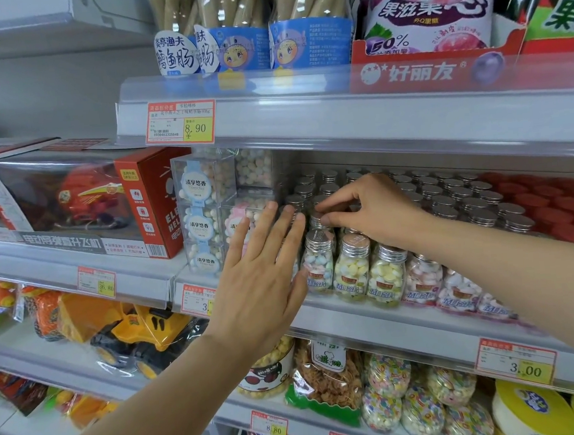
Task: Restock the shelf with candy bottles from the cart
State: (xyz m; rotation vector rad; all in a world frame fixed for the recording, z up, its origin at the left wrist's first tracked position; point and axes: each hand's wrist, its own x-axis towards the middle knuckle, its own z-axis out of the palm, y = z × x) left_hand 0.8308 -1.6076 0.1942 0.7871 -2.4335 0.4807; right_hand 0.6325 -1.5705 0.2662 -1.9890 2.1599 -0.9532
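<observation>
Store shelving fills the whole view, and the middle shelf (389,315) is where it's all happening. Far left there's a boxed toy helicopter (71,200), then a stack of clear cube candy boxes (203,217) jammed right beside the candy bottles (386,271). The left hand (265,270) is flat, fingers straight and a bit spread, against the left end of the rows, I'd guess as a fence so nothing tips into the cubes. The right hand (374,210) comes in over the top, thumb and fingertips curled down onto a silver-capped bottle (318,223) just behind the front row, probably seating it. Red lids (552,203) crowd the right side, and the upper shelf edge (339,117) hangs low, so headroom looks tight. No cart in sight.
</observation>
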